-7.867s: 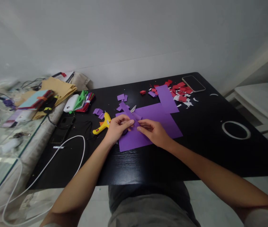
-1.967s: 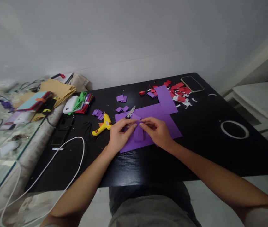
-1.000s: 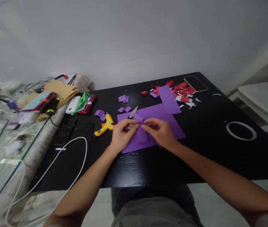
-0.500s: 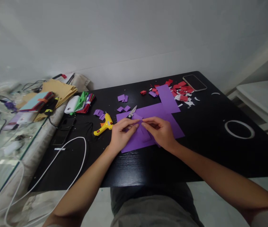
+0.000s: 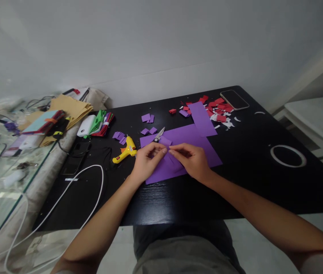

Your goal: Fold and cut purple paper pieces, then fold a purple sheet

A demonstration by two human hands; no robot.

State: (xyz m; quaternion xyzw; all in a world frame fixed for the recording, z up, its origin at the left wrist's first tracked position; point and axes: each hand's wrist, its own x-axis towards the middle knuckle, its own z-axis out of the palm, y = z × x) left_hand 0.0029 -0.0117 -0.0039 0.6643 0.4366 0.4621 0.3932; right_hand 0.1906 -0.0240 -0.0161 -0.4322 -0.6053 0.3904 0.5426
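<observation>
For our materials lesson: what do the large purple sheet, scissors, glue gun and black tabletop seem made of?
Large purple sheet: matte paper or thin card; flat, straight-edged.
Scissors: blades likely bare metal, grey and pointed; dark handle perhaps plastic.
Glue gun: probably smooth plastic, from its evenly yellow, moulded-looking body.
Black tabletop: perhaps wood or laminate; grain lines show in the shiny patch.

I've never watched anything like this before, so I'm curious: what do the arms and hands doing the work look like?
They are a person's. The left hand and right hand wear no gloves, and neither wrist shows a watch. Both forearms are bare. A greyish sleeve shows near the right elbow.
</observation>
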